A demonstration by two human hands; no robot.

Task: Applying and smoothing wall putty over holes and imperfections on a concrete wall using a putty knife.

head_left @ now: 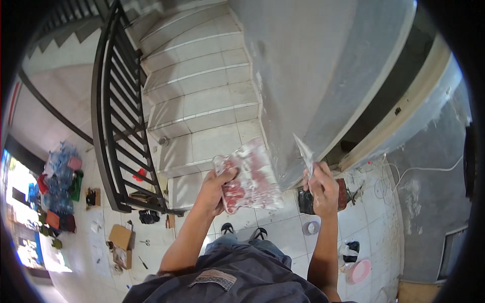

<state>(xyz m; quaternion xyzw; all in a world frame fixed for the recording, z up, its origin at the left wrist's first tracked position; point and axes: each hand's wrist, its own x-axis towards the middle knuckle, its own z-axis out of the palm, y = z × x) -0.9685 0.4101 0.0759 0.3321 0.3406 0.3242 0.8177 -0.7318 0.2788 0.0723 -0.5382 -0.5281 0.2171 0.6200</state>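
Left hand (217, 183) grips red-smeared board (250, 177) edge.

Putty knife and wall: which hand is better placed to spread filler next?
Right, probably. The right hand holds the putty knife with its blade up near the grey wall. The left hand is occupied gripping the smeared red board.
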